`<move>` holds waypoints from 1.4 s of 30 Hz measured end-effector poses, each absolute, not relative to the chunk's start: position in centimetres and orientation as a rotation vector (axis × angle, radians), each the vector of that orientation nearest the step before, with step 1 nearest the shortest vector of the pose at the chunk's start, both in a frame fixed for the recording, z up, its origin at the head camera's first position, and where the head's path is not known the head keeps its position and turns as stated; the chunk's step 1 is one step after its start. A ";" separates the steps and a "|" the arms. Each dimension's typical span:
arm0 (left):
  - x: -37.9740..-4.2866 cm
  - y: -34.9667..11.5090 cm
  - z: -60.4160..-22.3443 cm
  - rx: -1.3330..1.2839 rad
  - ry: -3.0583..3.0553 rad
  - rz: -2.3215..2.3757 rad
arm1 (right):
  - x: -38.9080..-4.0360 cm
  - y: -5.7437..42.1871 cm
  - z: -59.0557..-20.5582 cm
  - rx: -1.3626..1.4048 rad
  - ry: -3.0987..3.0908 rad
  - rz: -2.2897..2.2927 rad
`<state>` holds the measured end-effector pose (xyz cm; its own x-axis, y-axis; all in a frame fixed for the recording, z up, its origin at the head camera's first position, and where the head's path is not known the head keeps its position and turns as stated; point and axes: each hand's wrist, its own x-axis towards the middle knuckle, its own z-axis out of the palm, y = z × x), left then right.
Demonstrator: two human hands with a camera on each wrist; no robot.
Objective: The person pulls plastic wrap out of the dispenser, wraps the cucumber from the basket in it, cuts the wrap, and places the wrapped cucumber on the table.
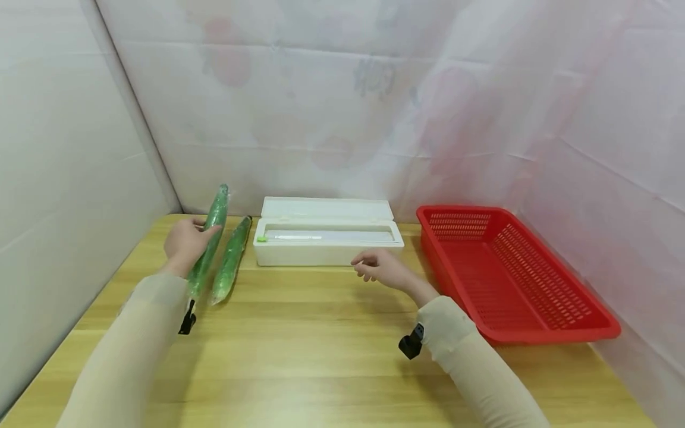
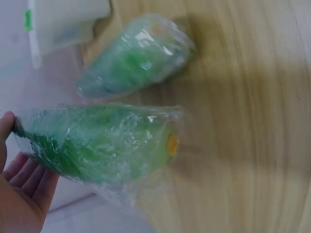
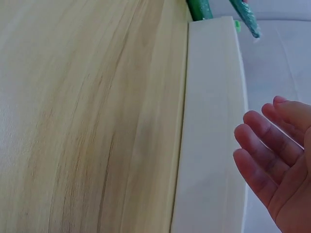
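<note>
My left hand (image 1: 187, 242) grips a cucumber (image 1: 200, 267) in clear plastic wrap around its middle, thumb on one side and fingers on the other. In the left wrist view the held cucumber (image 2: 107, 141) shows its pale cut end toward the camera. Just right of it a second wrapped cucumber (image 1: 232, 259) lies on the table. My right hand (image 1: 382, 268), holding nothing, hovers by the front right corner of a white box (image 1: 310, 255) whose lid (image 1: 327, 208) stands raised at the back. In the right wrist view its fingers (image 3: 265, 150) are loosely bent beside the box.
A red plastic basket (image 1: 449, 267) with slotted sides stands on the right of the wooden table (image 1: 299, 345). The white box has a green tab (image 1: 261, 239) at its left end. Pale fabric walls (image 1: 332, 107) close off the back and sides.
</note>
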<state>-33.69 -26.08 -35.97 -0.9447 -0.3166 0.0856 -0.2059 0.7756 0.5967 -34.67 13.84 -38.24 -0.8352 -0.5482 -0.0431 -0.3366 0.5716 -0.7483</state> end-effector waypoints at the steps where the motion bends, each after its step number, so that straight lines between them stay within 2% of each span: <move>1: -33.5 -26.5 -36.3 0.424 -2.799 -0.886 | -34.6 13.8 -38.3 -0.736 2.530 -1.113; 12: -32.6 -28.4 -39.2 0.454 -2.957 -0.761 | -34.1 14.1 -38.9 -0.774 2.531 -1.094; 26: -31.9 -28.1 -39.8 0.497 -3.117 -0.717 | -33.4 14.7 -39.7 -0.736 2.518 -1.030; 35: -32.3 -26.3 -39.4 0.382 -3.234 -0.559 | -33.3 14.7 -40.1 -0.729 2.648 -0.915; 42: -32.0 -23.5 -39.7 0.143 -3.116 -0.642 | -32.6 13.8 -40.2 -0.690 2.853 -0.718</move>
